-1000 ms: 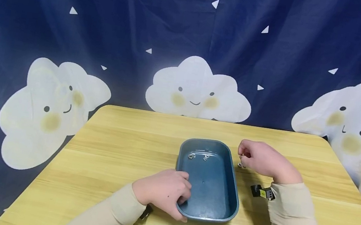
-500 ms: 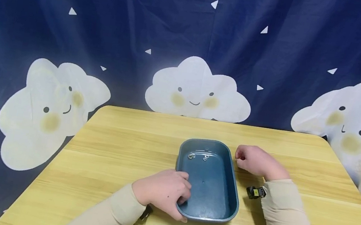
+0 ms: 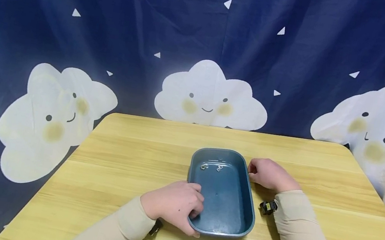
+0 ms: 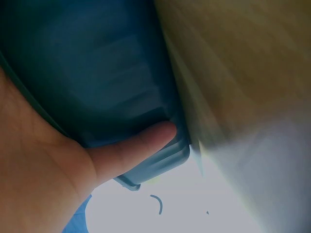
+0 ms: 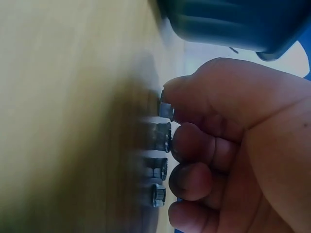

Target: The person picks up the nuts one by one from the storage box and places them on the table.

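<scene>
While your left hand [image 3: 174, 205] grips the blue tray [image 3: 225, 199] at its near-left corner, your right hand [image 3: 271, 175] pinches a metal nut [image 5: 166, 109] right of the tray (three more nuts [image 5: 162, 138] alongside); small metal pieces [image 3: 203, 167] lie inside its far end.

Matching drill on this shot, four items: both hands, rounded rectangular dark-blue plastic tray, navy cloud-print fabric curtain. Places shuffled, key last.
1. Left hand
2. Right hand
3. Dark-blue tray
4. Navy curtain

A. Behind the yellow wood-grain table
B. At small silver metal nuts outside the tray
C. Resting on the table
D. Gripping the tray's rim

1-D, 2-B, 3-C, 4-A
</scene>
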A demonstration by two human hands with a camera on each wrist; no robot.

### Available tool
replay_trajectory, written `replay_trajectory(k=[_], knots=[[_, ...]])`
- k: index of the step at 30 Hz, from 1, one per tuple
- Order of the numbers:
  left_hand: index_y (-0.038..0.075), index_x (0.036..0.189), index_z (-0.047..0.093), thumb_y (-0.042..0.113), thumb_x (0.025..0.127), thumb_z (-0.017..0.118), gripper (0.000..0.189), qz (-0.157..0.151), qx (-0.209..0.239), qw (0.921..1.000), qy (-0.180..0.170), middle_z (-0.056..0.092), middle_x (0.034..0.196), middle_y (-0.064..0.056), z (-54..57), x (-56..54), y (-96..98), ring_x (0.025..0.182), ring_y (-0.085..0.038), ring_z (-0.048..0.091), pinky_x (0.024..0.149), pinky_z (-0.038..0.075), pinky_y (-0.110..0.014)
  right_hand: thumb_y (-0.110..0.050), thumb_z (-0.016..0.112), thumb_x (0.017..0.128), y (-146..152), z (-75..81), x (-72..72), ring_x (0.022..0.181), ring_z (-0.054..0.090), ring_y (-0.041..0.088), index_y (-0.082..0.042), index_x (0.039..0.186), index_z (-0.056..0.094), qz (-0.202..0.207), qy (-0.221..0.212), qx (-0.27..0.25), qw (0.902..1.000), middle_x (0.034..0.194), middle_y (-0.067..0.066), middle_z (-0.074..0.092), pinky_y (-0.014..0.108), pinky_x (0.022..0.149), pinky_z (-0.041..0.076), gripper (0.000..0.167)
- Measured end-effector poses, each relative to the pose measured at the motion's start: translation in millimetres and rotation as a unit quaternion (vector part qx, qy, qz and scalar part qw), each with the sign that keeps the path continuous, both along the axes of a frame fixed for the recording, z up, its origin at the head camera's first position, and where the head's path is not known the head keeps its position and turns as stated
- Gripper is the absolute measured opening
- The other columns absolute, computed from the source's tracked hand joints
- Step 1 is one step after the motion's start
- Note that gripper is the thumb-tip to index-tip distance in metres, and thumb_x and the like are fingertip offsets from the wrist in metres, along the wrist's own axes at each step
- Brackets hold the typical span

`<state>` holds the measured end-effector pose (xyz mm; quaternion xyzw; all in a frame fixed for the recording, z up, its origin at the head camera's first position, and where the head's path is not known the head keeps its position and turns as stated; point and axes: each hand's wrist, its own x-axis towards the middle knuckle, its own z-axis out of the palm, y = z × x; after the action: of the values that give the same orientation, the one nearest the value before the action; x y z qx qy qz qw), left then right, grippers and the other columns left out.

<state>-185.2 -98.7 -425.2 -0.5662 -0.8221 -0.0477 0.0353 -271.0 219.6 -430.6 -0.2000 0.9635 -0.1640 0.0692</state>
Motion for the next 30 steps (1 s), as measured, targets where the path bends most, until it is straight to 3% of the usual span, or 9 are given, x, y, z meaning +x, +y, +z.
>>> replay_trajectory(k=[21, 30], knots=[[0.030, 0.054, 0.044, 0.066, 0.068, 0.078, 0.052, 0.000, -0.004, 1.0000, 0.008, 0.036, 0.064, 0.022, -0.3, -0.5, 0.2, 0.069, -0.006, 0.034, 0.057, 0.027, -0.015, -0.010, 0.066, 0.086, -1.3, 3.3, 0.8, 0.076, 0.056, 0.019, -0.013, 0.090, 0.065, 0.003, -0.005, 0.001, 1.0000, 0.085, -0.002, 0.063, 0.041, 0.075, 0.048, 0.005], [0.030, 0.054, 0.044, 0.066, 0.068, 0.078, 0.052, 0.006, -0.007, 0.9999, 0.008, 0.036, 0.064, 0.023, -1.0, -0.9, 0.9, 0.070, -0.005, 0.034, 0.056, 0.027, -0.015, -0.012, 0.067, 0.090, -2.0, 1.9, -0.8, 0.077, 0.056, 0.019, -0.014, 0.090, 0.065, 0.004, -0.004, 0.004, 1.0000, 0.085, -0.002, 0.062, 0.040, 0.076, 0.048, 0.003]])
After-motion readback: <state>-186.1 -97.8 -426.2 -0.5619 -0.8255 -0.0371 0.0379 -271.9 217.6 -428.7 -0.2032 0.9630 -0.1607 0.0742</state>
